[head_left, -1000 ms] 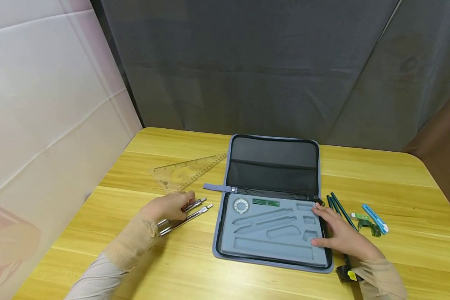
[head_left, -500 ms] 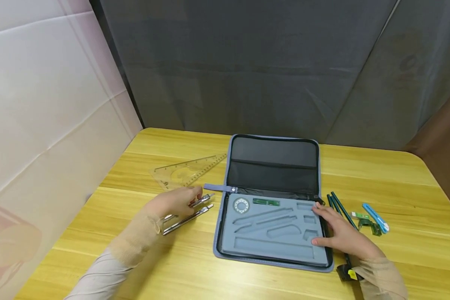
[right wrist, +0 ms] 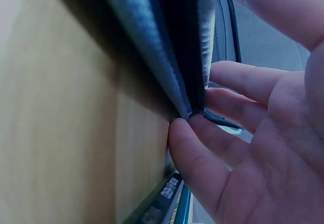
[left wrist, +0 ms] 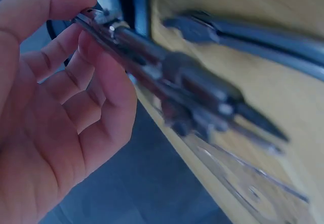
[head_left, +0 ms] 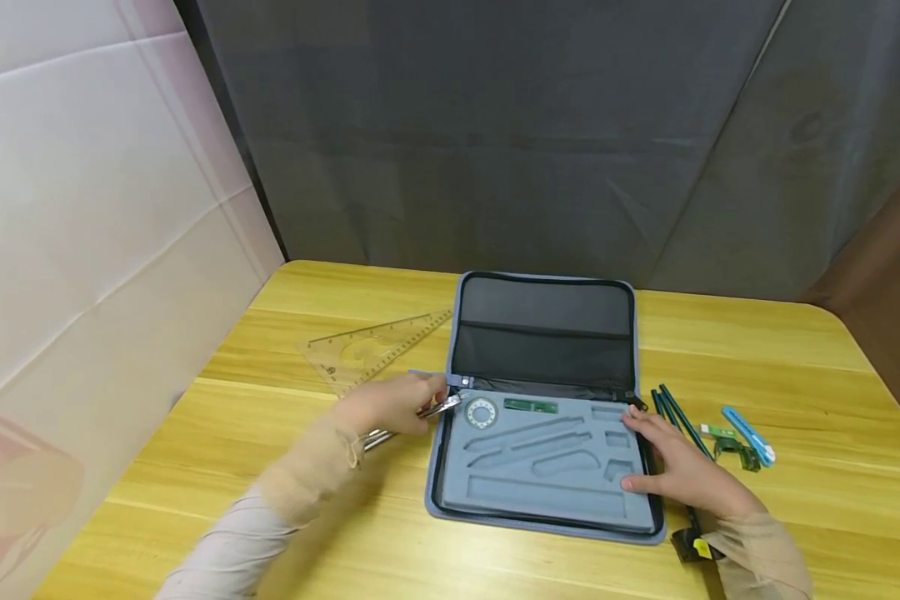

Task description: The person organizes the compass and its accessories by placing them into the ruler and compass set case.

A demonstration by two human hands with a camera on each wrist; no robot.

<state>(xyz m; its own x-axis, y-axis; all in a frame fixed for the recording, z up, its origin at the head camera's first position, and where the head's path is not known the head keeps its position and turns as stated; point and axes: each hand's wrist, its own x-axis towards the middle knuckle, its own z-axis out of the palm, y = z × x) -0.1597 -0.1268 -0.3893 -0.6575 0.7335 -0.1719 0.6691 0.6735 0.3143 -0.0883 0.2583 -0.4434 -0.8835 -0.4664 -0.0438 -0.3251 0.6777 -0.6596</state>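
Compass (left wrist: 187,77) — slanted lengthwise, handle (head_left: 456,401) toward case (head_left: 546,301)

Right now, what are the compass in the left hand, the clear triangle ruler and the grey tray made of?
The compass: probably metal, since it's silvery and shiny. The triangle ruler: most likely clear, smooth plastic, because it's see-through. The grey tray: maybe foam or plastic; it looks matte with shaped hollows, but I can't tell which.

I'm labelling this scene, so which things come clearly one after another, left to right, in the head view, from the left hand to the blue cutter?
Left hand, white disc, green piece, teal pencils, blue cutter.
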